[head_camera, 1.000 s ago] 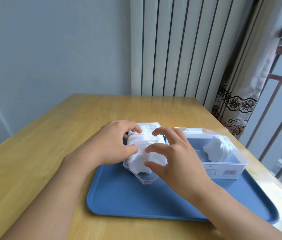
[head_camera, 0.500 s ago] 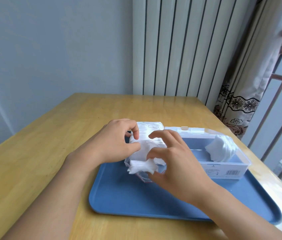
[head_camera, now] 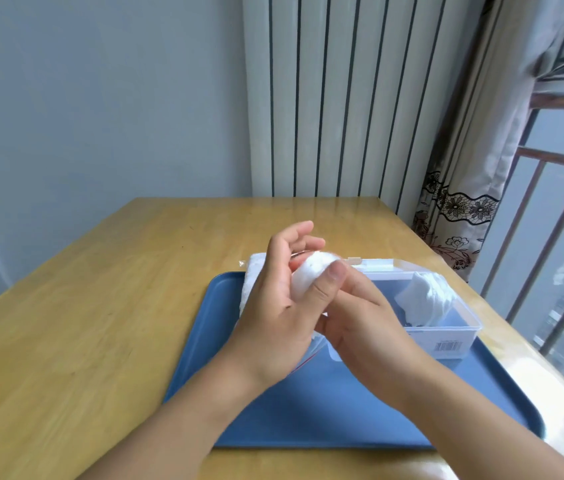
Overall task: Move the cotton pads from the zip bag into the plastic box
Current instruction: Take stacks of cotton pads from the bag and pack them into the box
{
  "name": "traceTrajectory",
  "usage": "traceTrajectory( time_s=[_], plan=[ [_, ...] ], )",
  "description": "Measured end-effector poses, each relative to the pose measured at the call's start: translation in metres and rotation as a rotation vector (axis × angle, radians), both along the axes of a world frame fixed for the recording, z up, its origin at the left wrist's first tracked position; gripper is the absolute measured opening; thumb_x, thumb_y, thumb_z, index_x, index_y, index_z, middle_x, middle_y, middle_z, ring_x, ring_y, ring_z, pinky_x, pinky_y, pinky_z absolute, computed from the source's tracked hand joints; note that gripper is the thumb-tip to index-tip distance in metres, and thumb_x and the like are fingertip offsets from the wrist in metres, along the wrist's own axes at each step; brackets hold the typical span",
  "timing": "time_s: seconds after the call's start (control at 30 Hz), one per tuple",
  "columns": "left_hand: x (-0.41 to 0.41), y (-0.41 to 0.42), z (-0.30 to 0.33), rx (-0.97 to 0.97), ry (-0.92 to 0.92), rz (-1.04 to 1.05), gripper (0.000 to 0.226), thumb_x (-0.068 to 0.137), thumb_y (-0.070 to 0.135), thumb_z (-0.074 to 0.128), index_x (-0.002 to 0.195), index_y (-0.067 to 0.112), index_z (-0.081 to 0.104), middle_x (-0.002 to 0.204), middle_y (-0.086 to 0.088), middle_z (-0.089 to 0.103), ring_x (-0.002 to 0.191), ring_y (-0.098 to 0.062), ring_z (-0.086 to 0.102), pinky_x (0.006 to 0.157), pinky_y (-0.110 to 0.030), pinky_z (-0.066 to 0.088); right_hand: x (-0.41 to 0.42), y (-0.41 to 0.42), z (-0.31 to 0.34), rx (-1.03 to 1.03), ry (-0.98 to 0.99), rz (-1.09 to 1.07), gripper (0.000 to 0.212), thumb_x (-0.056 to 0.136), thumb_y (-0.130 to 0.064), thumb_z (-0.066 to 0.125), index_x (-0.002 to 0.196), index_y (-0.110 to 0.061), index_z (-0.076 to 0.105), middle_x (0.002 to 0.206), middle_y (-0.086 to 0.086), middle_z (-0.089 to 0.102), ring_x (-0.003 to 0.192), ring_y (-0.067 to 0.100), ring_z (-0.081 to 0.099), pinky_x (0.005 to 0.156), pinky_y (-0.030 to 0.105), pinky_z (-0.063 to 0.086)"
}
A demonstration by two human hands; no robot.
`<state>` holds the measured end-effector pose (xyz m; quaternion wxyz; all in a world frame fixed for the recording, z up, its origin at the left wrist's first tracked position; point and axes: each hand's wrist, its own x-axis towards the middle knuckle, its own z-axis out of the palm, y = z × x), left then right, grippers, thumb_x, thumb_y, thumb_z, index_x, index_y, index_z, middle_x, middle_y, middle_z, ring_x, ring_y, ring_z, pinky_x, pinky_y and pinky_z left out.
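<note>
My right hand (head_camera: 360, 313) pinches a white wad of cotton pads (head_camera: 308, 277) between thumb and fingers, just above the mouth of the zip bag (head_camera: 250, 285). The clear bag still shows white pads at its left end, and its red-lined corner pokes out below my hands. My left hand (head_camera: 273, 306) holds the bag from the left, with its upper fingers lifted and its thumb hidden. The clear plastic box (head_camera: 453, 336) stands open to the right on the tray, with several pads (head_camera: 422, 299) in its far right end.
Box and bag sit on a blue tray (head_camera: 325, 420) on a wooden table (head_camera: 100, 323). A radiator stands behind the table. A curtain and a window railing are at the right.
My right hand has pulled a wad of pads up out of the bag. Both hands have risen and come together, and the view has shifted slightly.
</note>
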<state>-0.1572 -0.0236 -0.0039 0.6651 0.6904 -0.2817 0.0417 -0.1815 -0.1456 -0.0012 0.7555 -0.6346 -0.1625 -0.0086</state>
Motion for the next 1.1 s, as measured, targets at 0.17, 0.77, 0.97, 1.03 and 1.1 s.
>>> traceTrajectory(
  time_s=[0.17, 0.77, 0.97, 1.03, 1.1],
  plan=[
    [0.004, -0.001, -0.003, -0.08, 0.001, 0.089, 0.066, 0.078, 0.062, 0.064, 0.134, 0.035, 0.043, 0.123, 0.007, 0.062, 0.114, -0.016, 0.065, 0.083, -0.032, 0.059, -0.001, -0.003, 0.003, 0.024, -0.073, 0.071, 0.063, 0.066, -0.02, 0.053, 0.128, -0.005, 0.057, 0.112, 0.021, 0.061, 0.105, 0.023, 0.06, 0.088, 0.036, 0.047],
    [0.014, 0.013, 0.012, 0.06, -0.023, 0.145, 0.051, 0.067, 0.011, 0.091, 0.104, 0.025, 0.059, 0.081, -0.006, 0.076, 0.065, -0.012, 0.067, 0.052, -0.026, 0.052, 0.012, -0.042, 0.021, -0.428, -0.184, -0.245, 0.02, 0.078, -0.024, 0.083, 0.096, -0.016, 0.076, 0.087, 0.012, 0.076, 0.072, 0.031, 0.064, 0.068, 0.041, 0.053],
    [0.017, 0.016, 0.004, 0.368, -0.486, 0.334, 0.05, 0.073, 0.041, 0.082, 0.116, 0.028, 0.06, 0.103, 0.018, 0.067, 0.102, 0.002, 0.059, 0.08, -0.01, 0.047, 0.02, -0.091, 0.036, -0.518, -0.032, -0.749, 0.023, 0.078, -0.028, 0.083, 0.064, -0.012, 0.073, 0.046, -0.007, 0.051, 0.049, 0.013, 0.038, 0.049, 0.023, 0.029],
    [0.019, 0.016, 0.001, 0.431, -0.565, 0.341, 0.041, 0.077, 0.046, 0.074, 0.111, 0.027, 0.063, 0.105, 0.019, 0.065, 0.103, 0.002, 0.056, 0.088, -0.011, 0.043, 0.024, -0.107, 0.034, -0.672, 0.022, -0.885, 0.023, 0.074, -0.028, 0.08, 0.063, -0.009, 0.073, 0.047, -0.005, 0.055, 0.049, 0.013, 0.041, 0.045, 0.022, 0.03],
    [0.02, 0.014, -0.003, 0.463, -0.598, 0.306, 0.037, 0.08, 0.047, 0.069, 0.109, 0.025, 0.065, 0.107, 0.017, 0.065, 0.104, -0.004, 0.058, 0.093, -0.019, 0.044, 0.028, -0.115, 0.029, -0.802, 0.086, -0.913, 0.024, 0.072, -0.028, 0.078, 0.062, -0.007, 0.073, 0.05, -0.001, 0.059, 0.049, 0.013, 0.043, 0.044, 0.023, 0.03]
  ],
)
